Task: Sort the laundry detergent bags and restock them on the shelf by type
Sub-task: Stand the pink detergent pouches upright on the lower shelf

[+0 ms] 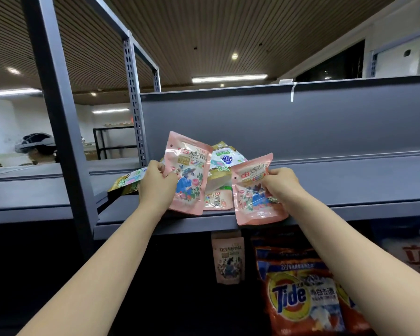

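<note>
Both hands are busy up at the grey shelf (325, 180). The left hand (155, 183) is clamped on the edge of one pink pouch (188, 175), holding it upright right by the shelf's front lip, and the right hand (280, 181) is pinching the top corner of a second pink pouch (255, 195) that hangs half over that lip.

Behind the upright pouch is a messy pile: a white-and-blue bag (226, 157), a gold-trimmed bag (127, 181) poking out toward the shelf's left post, and a third pink one lying flat (218, 198).

What I'd worry about:
- the right pouch is only held by a corner, and slick plastic could slip and drop onto the Tide bags (301, 294) below the shelf
- pulling either pink pouch clear could drag the loose pile off the front edge
- the gold bag already looks like it's hanging over the shelf's left end, though the angle makes that hard to call
- types are still mixed, so shoving things back fast means same-looking pinks ending up with the wrong group
</note>
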A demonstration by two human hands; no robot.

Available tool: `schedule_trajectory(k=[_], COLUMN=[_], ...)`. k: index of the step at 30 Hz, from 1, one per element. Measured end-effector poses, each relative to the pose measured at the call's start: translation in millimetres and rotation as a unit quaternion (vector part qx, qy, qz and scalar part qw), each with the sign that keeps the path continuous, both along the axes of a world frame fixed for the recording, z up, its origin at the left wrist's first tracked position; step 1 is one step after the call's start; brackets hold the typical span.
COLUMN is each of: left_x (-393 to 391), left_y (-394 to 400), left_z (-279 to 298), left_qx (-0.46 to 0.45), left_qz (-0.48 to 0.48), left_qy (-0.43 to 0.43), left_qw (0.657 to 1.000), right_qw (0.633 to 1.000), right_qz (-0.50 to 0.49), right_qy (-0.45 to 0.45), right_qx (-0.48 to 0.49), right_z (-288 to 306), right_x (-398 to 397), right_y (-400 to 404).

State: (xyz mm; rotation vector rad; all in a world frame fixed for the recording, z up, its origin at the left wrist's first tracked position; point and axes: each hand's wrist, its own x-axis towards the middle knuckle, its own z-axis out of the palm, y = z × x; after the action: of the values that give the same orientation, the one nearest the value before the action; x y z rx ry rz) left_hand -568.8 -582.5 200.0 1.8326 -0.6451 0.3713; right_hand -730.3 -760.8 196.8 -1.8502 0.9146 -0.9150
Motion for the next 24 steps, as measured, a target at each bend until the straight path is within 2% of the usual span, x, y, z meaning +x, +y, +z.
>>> schedule_trajectory(k=[3, 5, 7, 10, 15, 19, 24], left_x=[-12, -19, -28, -38, -68, -80, -89], left_y=[3, 7, 12, 15, 17, 23, 19], left_z=[-7, -9, -10, -15, -31, -47, -78], left_qx=[-0.035, -0.073, -0.114, -0.165, -0.274, -0.317, -0.289], left_qz=[-0.007, -0.016, -0.029, -0.033, -0.014, 0.007, 0.011], left_qy=[-0.001, 0.01, 0.017, 0.02, -0.013, -0.021, -0.015], left_qw=[0.999, 0.997, 0.993, 0.986, 0.962, 0.948, 0.957], right_qw=[0.987, 0.983, 0.984, 0.986, 0.979, 0.978, 0.986], right_qz=[-0.029, -0.044, -0.079, -0.112, -0.094, -0.09, -0.083], right_qy=[0.108, 0.123, 0.099, 0.001, -0.101, -0.126, -0.098], right_qx=[-0.116, -0.129, -0.123, -0.12, -0.149, -0.142, -0.108], right_z=[-1, -3, -6, -18, -49, -77, -107], right_x=[-12, -18, -23, -32, -50, -61, -66], right_y=[13, 17, 21, 26, 37, 36, 28])
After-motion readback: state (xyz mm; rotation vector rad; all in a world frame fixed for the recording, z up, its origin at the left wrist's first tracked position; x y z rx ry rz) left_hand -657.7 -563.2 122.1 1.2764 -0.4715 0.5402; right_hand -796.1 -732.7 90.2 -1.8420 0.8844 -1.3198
